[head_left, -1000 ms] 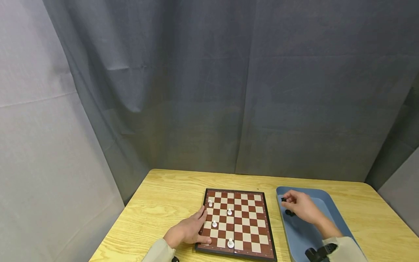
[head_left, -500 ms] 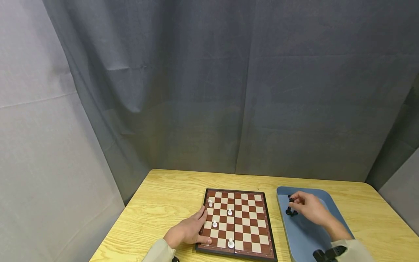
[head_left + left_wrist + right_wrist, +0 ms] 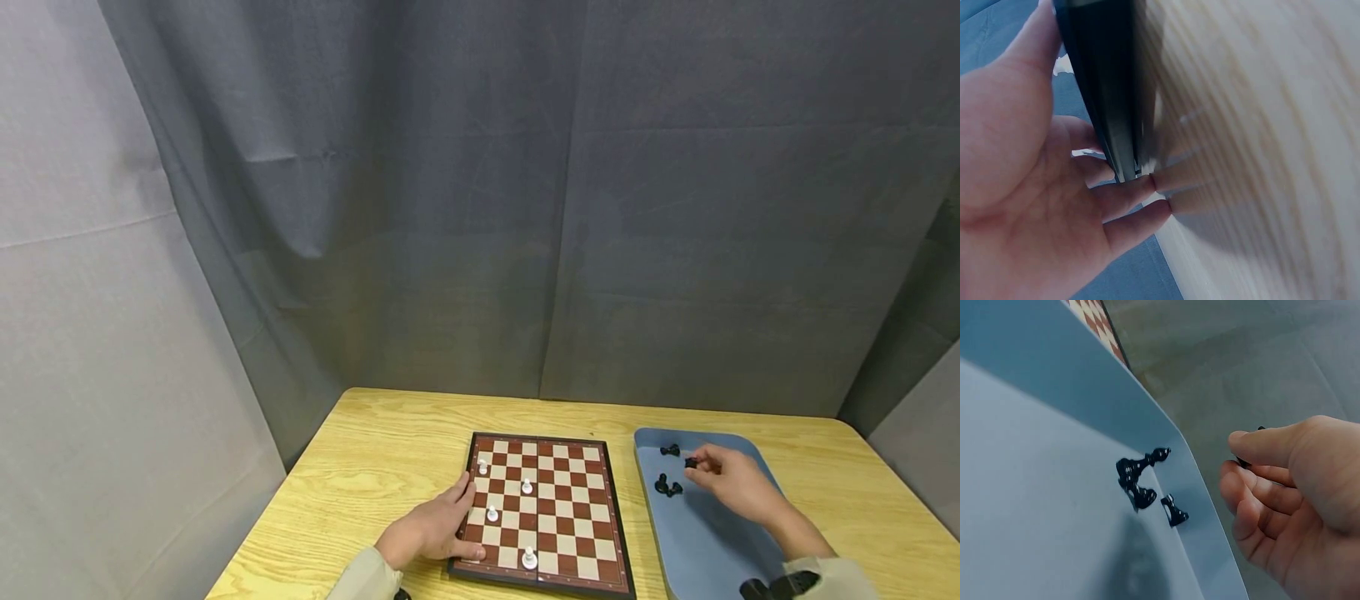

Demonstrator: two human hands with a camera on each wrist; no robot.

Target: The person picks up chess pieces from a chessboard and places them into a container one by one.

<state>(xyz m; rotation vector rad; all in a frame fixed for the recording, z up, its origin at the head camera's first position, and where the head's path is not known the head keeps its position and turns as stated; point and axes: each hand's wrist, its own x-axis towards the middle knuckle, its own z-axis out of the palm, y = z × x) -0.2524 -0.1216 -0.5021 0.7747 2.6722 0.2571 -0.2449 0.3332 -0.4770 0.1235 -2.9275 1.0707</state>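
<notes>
Dark grey curtains (image 3: 480, 208) hang behind a yellow wooden table (image 3: 397, 425). Over a blue tray (image 3: 712, 542), the right hand (image 3: 738, 483) pinches a small black chess piece (image 3: 691, 462), mostly covered by fingertips, its shape unclear. The left hand (image 3: 431, 525), thumb spread from fingers, touches a chessboard (image 3: 573, 508) along its left edge.

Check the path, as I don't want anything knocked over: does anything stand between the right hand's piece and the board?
Yes: between the held piece and the board are other black pieces in the tray, then the tray's board-side wall. Nothing else visible stands between.
</notes>
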